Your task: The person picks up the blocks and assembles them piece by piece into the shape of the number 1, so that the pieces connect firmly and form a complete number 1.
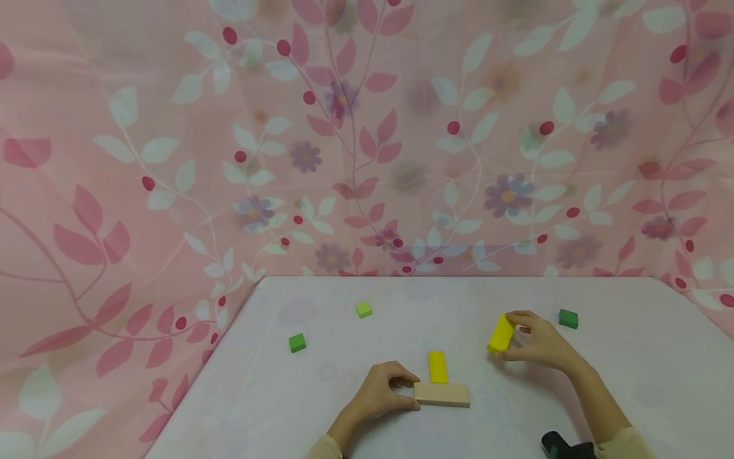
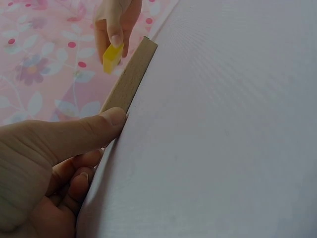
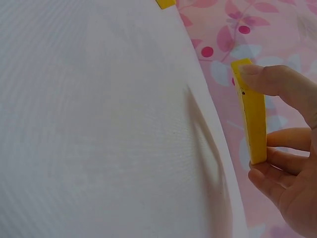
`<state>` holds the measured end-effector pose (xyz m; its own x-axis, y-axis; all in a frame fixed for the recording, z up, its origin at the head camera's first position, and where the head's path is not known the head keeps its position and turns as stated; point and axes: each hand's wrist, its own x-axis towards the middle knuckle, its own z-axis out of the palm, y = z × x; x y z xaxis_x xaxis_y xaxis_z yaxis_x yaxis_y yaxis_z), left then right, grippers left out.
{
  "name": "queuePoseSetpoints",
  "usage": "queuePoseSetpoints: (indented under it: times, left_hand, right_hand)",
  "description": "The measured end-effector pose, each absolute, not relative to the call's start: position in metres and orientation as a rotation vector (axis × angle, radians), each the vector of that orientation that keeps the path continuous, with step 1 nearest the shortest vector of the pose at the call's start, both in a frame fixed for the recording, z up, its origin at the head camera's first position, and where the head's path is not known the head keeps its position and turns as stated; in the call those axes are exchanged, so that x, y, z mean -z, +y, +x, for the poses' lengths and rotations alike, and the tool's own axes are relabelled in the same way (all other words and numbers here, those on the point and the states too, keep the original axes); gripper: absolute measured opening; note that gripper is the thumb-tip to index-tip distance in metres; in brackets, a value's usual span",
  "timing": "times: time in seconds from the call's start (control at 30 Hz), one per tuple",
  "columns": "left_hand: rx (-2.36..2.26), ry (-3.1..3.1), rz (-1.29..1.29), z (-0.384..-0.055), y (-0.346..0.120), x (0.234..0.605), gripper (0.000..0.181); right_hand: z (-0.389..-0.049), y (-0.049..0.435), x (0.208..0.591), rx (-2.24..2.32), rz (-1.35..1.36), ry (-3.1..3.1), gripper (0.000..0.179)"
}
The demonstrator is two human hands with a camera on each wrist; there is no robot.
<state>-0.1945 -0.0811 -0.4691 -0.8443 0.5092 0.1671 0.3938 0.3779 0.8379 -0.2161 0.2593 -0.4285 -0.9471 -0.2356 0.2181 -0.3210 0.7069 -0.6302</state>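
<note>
A plain wooden block [image 1: 441, 394] lies on the white-covered table, its left end pinched between the thumb and fingers of my left hand [image 1: 383, 390]. In the left wrist view, the thumb presses on the near end of that long block [image 2: 131, 79]. Just behind it lies a yellow block [image 1: 438, 366]. To the right, my right hand [image 1: 539, 344] pinches a second yellow block [image 1: 501, 333] by its ends, tilted. The right wrist view shows this yellow block [image 3: 253, 116] between thumb and fingers, seemingly raised off the table.
A dark green block [image 1: 568, 319] lies beyond my right hand. Farther left are a light green block [image 1: 364, 310] and a green block [image 1: 297, 343]. A black object [image 1: 564, 446] is by the right sleeve. Floral pink cloth [image 1: 367, 159] hangs behind the table.
</note>
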Motion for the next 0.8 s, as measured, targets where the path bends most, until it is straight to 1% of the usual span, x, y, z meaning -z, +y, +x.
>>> queuePoseSetpoints:
  times: [0.3,0.8]
  left_hand:
    - [-1.475,2.506,0.828,-0.194,-0.081,0.470,0.032]
    - [-1.485,2.500,0.819,-0.194,-0.081,0.469,0.032]
  right_hand:
    - [-0.221,0.256,0.431,-1.037,0.432,-2.814,0.079]
    - [-0.227,0.250,0.429,-1.027,0.472,-2.801,0.077]
